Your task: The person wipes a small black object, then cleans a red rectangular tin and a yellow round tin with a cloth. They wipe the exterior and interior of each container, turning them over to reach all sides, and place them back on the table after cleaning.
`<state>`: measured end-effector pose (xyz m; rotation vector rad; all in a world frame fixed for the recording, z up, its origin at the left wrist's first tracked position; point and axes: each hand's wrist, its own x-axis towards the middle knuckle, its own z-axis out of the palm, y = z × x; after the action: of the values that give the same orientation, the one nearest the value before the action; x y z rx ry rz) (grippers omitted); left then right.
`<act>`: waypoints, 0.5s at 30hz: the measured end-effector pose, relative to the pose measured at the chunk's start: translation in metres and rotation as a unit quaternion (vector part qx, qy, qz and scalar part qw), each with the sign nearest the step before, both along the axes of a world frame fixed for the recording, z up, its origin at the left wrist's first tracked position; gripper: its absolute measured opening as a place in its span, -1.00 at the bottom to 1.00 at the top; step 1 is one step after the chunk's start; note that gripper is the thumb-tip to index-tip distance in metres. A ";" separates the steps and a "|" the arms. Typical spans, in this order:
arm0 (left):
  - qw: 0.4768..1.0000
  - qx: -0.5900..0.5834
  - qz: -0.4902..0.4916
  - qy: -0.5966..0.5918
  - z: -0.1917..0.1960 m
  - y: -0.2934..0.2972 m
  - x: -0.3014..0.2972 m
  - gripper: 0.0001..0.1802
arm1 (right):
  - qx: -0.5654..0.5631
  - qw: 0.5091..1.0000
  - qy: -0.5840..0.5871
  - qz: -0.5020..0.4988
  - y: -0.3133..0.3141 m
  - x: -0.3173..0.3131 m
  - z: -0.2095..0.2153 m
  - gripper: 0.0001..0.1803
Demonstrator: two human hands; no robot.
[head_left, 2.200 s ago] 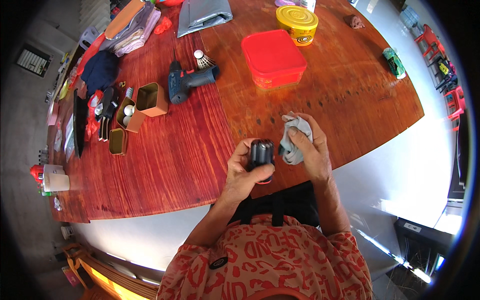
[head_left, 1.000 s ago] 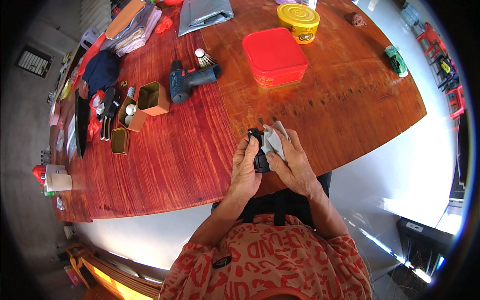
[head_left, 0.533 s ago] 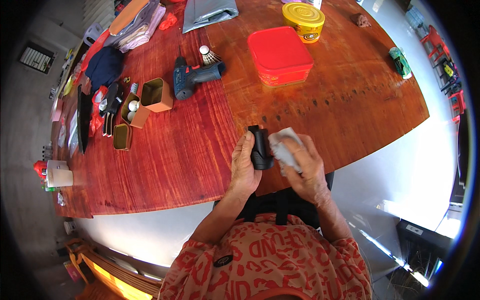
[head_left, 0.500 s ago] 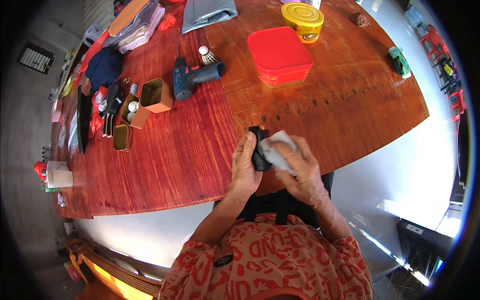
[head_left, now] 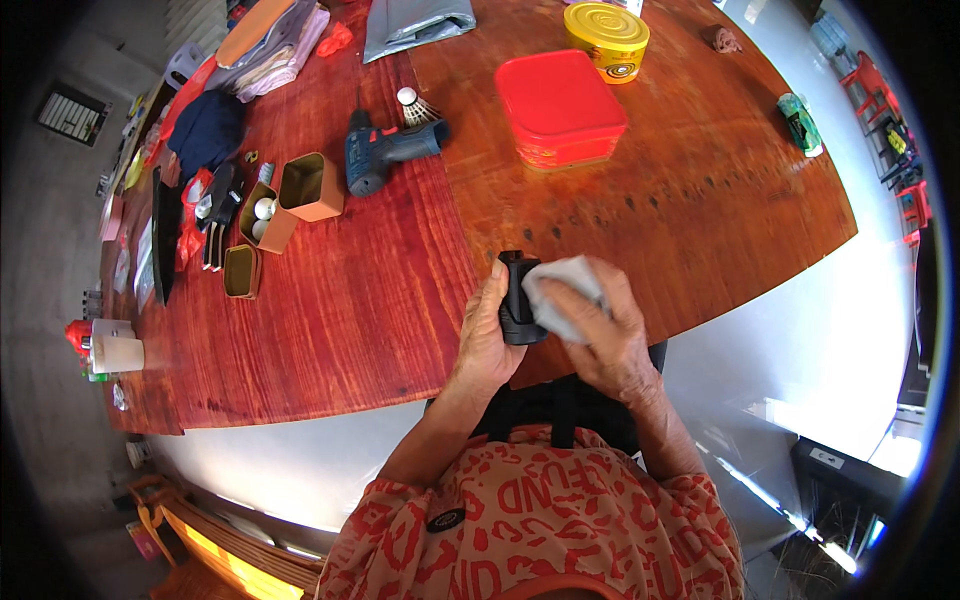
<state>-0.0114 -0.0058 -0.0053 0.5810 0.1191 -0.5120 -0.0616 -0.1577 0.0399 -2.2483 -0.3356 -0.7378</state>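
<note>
One broad desk (head_left: 330,340) of reddish-brown wood spans the view; the things lying on it keep their places from the earlier frames. One red square plastic tub (head_left: 560,100) with a lid stands near its far side, with one round yellow tub (head_left: 607,28), lidded, just behind it. One dark blue and black cordless drill (head_left: 385,152) lies to the left of the red tub.

Two bare hands work at the near edge. The left hand (head_left: 487,328) is clamped around the device, thumb up along its left side; the right hand (head_left: 612,335), somewhat blurred, is closed on the cloth. About two seconds ago the hands held these two things apart; now they meet.

Three open copper-coloured boxes (head_left: 311,187) stand near each other, left of the drill. One pale grey soft cloth (head_left: 567,298), bunched under the right fingers, overlaps the right side of the device, whereas half a second ago a gap showed between them. One long black plastic device (head_left: 517,303) is in the left hand over the desk's near edge; it has turned from end-on to show its length. One white shuttlecock (head_left: 416,106) lies beside the drill, and two white balls (head_left: 264,208) sit in the middle box.
</note>
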 end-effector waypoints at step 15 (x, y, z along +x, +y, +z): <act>0.995 0.084 -0.030 -0.054 -0.007 0.006 -0.009 -0.55 | -0.087 0.994 -0.025 0.061 0.006 0.011 -0.005 -0.51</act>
<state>-0.0204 0.0003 -0.0123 0.7770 0.0413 -0.5312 -0.0505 -0.1518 0.0350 -2.3505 -0.5772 -0.7236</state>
